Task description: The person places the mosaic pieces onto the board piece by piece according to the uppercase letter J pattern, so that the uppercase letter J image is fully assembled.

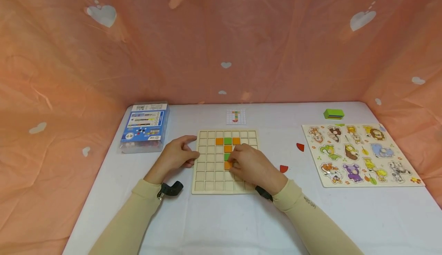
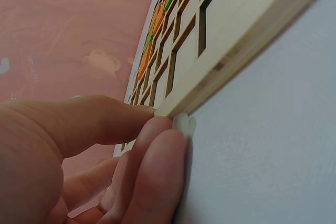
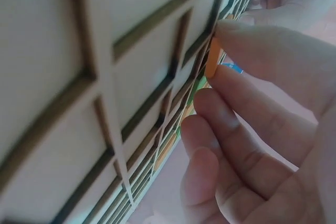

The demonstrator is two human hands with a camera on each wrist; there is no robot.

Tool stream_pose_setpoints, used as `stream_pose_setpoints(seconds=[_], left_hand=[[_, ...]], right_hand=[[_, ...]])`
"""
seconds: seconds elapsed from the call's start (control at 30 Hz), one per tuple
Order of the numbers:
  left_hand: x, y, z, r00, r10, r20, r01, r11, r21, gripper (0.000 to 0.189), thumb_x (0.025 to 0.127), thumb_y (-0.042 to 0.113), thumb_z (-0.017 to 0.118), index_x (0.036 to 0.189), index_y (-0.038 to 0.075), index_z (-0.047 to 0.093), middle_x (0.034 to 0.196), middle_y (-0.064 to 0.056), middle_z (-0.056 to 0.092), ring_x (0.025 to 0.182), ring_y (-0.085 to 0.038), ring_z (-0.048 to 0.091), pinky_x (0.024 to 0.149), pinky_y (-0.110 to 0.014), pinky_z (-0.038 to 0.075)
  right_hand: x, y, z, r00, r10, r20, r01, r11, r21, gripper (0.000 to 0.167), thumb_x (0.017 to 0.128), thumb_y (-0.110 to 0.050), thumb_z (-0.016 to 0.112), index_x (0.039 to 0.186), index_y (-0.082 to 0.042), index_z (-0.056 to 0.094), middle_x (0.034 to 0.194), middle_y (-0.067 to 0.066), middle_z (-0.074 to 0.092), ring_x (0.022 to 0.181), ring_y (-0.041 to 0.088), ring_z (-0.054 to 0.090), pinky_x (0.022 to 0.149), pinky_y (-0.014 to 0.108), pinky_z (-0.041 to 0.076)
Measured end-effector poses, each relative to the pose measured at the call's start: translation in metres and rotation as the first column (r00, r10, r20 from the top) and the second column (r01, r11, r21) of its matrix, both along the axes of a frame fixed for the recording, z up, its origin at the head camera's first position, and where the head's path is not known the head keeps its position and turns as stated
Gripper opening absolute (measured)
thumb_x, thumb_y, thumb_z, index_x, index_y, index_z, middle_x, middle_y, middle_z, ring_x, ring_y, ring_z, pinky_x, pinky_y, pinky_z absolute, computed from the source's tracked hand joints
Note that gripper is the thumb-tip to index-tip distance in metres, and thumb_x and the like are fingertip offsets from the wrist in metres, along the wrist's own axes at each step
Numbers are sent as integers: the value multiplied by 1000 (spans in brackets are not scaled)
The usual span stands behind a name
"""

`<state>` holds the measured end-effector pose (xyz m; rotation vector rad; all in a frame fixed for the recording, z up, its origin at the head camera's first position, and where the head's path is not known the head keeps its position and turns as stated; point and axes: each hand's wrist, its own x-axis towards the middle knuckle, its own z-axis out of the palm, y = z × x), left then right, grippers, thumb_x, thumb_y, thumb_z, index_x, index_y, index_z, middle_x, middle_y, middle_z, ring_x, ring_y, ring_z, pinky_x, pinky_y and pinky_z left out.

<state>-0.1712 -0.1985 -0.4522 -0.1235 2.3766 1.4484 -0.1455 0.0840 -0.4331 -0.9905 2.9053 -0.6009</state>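
A wooden grid board (image 1: 210,176) lies flat on the table. Green and orange square tiles sit in some of its cells, with an orange tile (image 1: 219,141), a green tile (image 1: 228,141) and another orange one across an upper row, and more below. My right hand (image 1: 253,164) pinches an orange tile (image 3: 212,59) between thumb and forefinger, tilted at a cell low in that column. At the board's left edge my left hand (image 1: 176,153) touches the side with thumb and forefinger; its other fingers are bent beneath, beside the edge (image 2: 194,85).
A pattern card (image 1: 236,117) lies behind the board. Two red quarter-round pieces (image 1: 300,147) are to its right, near an animal puzzle board (image 1: 335,166). A green block stack (image 1: 333,114) stands at the back right, a blue-labelled plastic box (image 1: 143,128) at the back left.
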Motion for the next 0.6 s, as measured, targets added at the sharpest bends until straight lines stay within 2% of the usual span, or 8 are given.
stream_pose_setpoints(seconds=[0.6], left_hand=[[1,0,1,1000,10,20,-10,1000,7,70,95,12,81,158,14,53,89,-10,69,69,-19,71,69,-31,68]], right_hand=[[-1,1,2,999,-1,35,1,1000,17,5,91,-17,85,95,-16,82,94,-6,68,92,13,63,76,27,59]])
